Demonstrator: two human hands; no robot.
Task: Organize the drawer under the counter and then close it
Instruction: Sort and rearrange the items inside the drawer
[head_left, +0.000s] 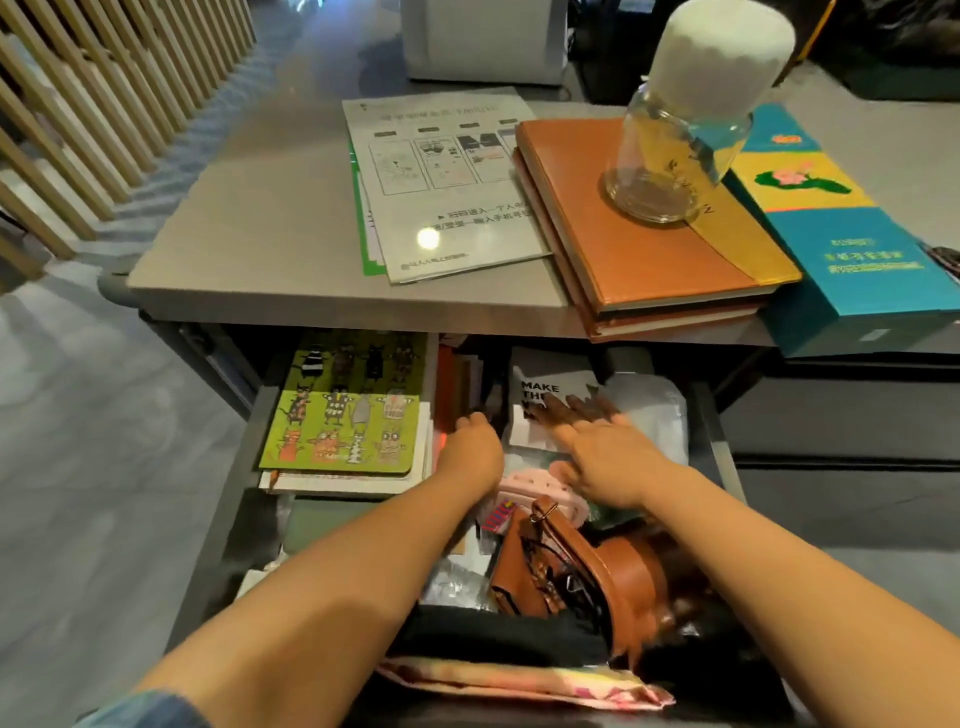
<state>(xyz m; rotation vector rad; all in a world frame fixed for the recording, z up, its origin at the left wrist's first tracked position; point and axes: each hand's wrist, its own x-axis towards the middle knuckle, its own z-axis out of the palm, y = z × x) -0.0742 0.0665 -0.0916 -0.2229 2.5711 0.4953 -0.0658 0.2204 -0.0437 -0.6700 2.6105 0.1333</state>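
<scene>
The drawer under the grey counter stands pulled out and full. A green notebook with cartoon cats lies on a stack at its left. My left hand reaches down into the middle of the drawer beside that stack; its fingers are hidden. My right hand is blurred, fingers stretched flat over a black-and-white booklet reading "MAKE" and a clear plastic bag. A brown leather pouch and a pink item lie nearer to me.
On the counter lie printed sheets, stacked brown notebooks with a glass jar on top, and a teal box. A wooden slat railing runs at left. Folded cloth fills the drawer's near end.
</scene>
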